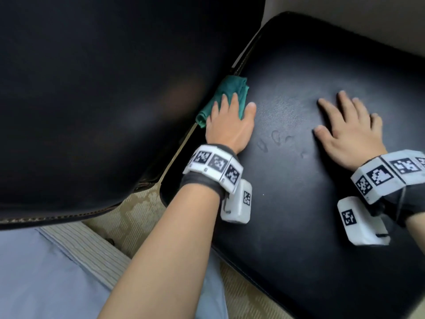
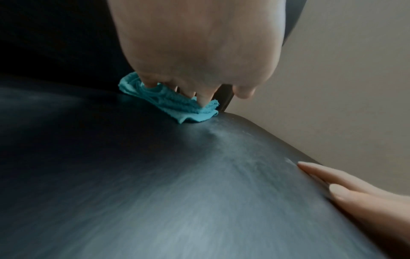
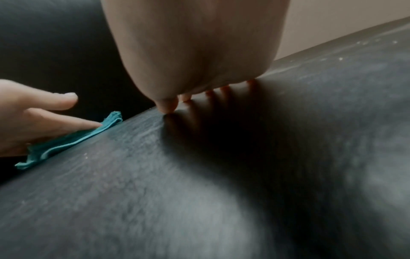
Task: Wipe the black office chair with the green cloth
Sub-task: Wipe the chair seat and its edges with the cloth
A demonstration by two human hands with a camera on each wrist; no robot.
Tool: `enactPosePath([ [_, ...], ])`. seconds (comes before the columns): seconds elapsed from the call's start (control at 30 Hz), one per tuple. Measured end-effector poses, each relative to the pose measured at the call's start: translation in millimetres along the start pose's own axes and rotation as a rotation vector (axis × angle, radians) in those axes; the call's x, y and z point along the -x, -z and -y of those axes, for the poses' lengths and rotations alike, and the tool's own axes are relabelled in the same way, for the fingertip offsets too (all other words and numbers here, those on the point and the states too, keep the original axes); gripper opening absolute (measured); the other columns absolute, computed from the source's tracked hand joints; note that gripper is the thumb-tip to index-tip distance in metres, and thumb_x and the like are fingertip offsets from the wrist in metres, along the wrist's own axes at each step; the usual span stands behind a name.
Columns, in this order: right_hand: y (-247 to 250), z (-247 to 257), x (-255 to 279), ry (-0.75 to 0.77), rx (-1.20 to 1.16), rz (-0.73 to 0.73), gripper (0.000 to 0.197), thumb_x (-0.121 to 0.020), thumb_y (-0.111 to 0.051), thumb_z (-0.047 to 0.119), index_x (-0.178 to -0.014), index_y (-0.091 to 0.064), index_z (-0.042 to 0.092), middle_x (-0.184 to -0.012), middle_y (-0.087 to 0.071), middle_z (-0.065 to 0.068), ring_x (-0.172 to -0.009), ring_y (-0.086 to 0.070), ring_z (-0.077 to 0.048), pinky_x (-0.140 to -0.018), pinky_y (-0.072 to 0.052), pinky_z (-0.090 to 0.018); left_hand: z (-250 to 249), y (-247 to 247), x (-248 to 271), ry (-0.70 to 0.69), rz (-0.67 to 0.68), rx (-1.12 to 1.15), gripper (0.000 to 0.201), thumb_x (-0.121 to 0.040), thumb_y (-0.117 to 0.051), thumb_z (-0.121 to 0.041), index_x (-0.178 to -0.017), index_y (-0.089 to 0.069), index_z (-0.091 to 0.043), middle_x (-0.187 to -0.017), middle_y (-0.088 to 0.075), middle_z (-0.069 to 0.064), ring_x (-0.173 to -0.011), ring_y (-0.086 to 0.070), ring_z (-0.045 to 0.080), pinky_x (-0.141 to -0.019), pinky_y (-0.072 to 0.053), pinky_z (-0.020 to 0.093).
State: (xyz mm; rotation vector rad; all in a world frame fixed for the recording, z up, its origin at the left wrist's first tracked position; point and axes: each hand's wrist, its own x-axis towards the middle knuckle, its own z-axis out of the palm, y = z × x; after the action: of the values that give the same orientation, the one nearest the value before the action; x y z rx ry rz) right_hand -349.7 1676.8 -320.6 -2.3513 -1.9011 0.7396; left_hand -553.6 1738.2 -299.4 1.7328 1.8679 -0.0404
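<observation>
The black office chair fills the head view, its seat (image 1: 299, 180) on the right and its backrest (image 1: 103, 88) on the left. A crumpled green cloth (image 1: 232, 89) lies at the seat's rear edge, by the gap to the backrest. My left hand (image 1: 230, 118) presses flat on the cloth with straight fingers; the cloth (image 2: 177, 106) bunches under the fingertips in the left wrist view. My right hand (image 1: 347, 125) lies flat on the seat with fingers spread, holding nothing. The right wrist view shows the cloth (image 3: 66, 142) under the left hand's fingers (image 3: 73, 125).
Patterned beige carpet (image 1: 138, 215) shows under the chair. A grey-blue fabric (image 1: 46, 272) and a striped band lie at the lower left. A pale wall (image 1: 368, 19) rises behind the seat. Faint smudges mark the seat (image 1: 276, 139) between my hands.
</observation>
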Motion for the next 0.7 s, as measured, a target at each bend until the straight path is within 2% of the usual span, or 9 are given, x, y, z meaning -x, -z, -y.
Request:
enactPosePath([
  [0.17,3,-3,3,-0.014,-0.029,0.065,0.054,-0.096,-0.031,0.048,-0.146,-0.013,0.041,-0.158,0.002,0.005,-0.144,0.002,-0.016,-0.114,0.002,-0.041,-7,-1,-16,-0.012,-0.016,-0.070,0.062,-0.098,-0.025,-0.049,-0.151,-0.012,-0.021,-0.159,-0.008,0.004,-0.145,-0.006,0.023,-0.118,-0.007,0.039],
  [0.23,5,-5,3,-0.008,-0.035,0.079,0.059,-0.089,-0.023,0.057,-0.145,-0.014,0.043,-0.158,0.000,0.006,-0.144,0.001,-0.015,-0.113,0.001,-0.040,2,-4,-9,-0.018,-0.064,-0.127,0.063,-0.097,-0.029,-0.049,-0.151,-0.011,-0.021,-0.158,-0.009,0.006,-0.144,-0.009,0.024,-0.117,-0.009,0.038],
  [0.3,6,-6,3,0.001,-0.031,0.091,0.066,-0.080,-0.016,0.058,-0.145,-0.014,0.044,-0.157,0.000,0.007,-0.144,0.000,-0.015,-0.113,-0.001,-0.040,15,-6,-2,0.008,-0.092,-0.117,0.064,-0.096,-0.033,-0.049,-0.151,-0.013,-0.023,-0.158,-0.012,0.006,-0.144,-0.012,0.025,-0.115,-0.013,0.039],
  [0.4,4,-6,3,0.005,-0.007,0.095,0.061,-0.087,-0.022,0.060,-0.145,-0.012,0.044,-0.157,0.003,0.007,-0.144,0.002,-0.015,-0.113,0.001,-0.040,39,-3,11,0.030,-0.129,-0.060,0.061,-0.095,-0.037,-0.044,-0.149,-0.020,-0.023,-0.155,-0.020,0.007,-0.141,-0.019,0.026,-0.113,-0.017,0.038],
  [0.47,1,-6,3,0.000,0.005,0.096,0.057,-0.093,-0.030,0.054,-0.145,-0.010,0.043,-0.157,0.005,0.007,-0.143,0.004,-0.014,-0.113,0.003,-0.040,53,-2,23,0.018,-0.122,-0.057,0.060,-0.095,-0.039,-0.041,-0.149,-0.021,-0.023,-0.155,-0.021,0.005,-0.141,-0.019,0.024,-0.113,-0.017,0.037],
  [0.6,-1,-5,1,0.005,0.014,0.099,0.058,-0.092,-0.028,0.058,-0.145,-0.008,0.044,-0.157,0.006,0.008,-0.143,0.005,-0.014,-0.113,0.004,-0.040,72,-3,48,0.025,-0.113,-0.078,0.061,-0.094,-0.040,-0.039,-0.149,-0.019,-0.023,-0.157,-0.017,0.004,-0.143,-0.015,0.021,-0.114,-0.015,0.034],
  [0.7,1,-3,-1,0.001,0.002,0.103,0.058,-0.093,-0.032,0.054,-0.145,-0.009,0.044,-0.157,0.007,0.008,-0.144,0.006,-0.013,-0.114,0.004,-0.040,78,-5,66,0.040,-0.110,-0.085,0.062,-0.095,-0.040,-0.039,-0.150,-0.018,-0.022,-0.157,-0.015,0.005,-0.144,-0.013,0.021,-0.115,-0.013,0.033],
])
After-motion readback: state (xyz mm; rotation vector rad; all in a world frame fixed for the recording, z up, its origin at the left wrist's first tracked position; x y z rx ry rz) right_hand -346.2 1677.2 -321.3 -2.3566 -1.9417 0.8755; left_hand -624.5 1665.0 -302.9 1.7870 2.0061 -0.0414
